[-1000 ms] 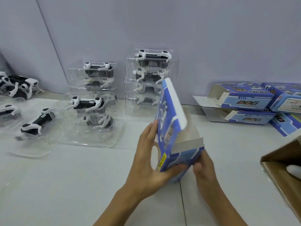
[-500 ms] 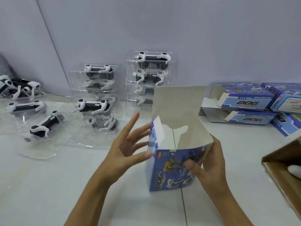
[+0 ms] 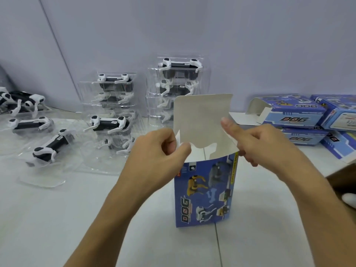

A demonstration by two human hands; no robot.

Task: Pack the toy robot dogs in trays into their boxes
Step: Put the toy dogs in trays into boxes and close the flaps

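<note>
Left hand (image 3: 154, 151) pinches with curled fingers; right hand (image 3: 258, 143) extends its forefinger.

Blue printed cardboard box (image 3: 204, 191) upright at centre on the counter, top open, pale lid flap (image 3: 200, 120) raised. Black-and-white toy robot dogs in clear plastic trays (image 3: 179, 74) stacked at 12 and 10 o'clock. More blue boxes (image 3: 296, 116) piled at 2 o'clock.

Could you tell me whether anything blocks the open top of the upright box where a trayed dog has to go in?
Nothing visible lies in the blue box's mouth. Its big flap stands up at the back, and the left hand and right hand hold the side flaps at the rim.
</note>
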